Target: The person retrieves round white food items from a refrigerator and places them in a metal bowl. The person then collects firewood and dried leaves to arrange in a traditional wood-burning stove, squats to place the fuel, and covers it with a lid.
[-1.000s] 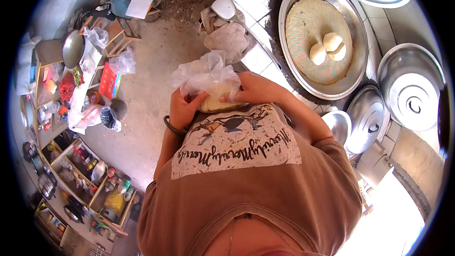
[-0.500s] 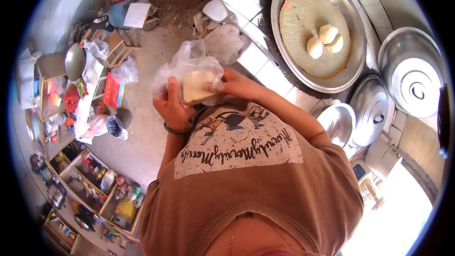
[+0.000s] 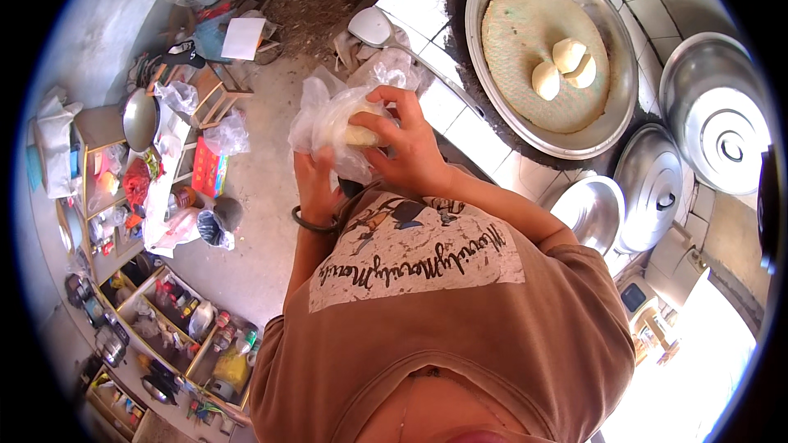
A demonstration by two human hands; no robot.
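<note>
Over the floor [image 3: 258,139], our right hand [image 3: 406,139] held a pale block [image 3: 359,136], likely soft, best cupped by its sides; our left hand [image 3: 316,193] touched its plastic bag [image 3: 312,111], grip unclear.

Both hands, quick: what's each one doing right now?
Left hand: closed on the near side of the translucent plastic bag.
Right hand: fingers curled around the pale block at the bag.

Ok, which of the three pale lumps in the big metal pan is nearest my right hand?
The lower-left lump, at the picture's left end of the group; the upper lump and the rightmost lump both lie farther from your right hand.
</note>
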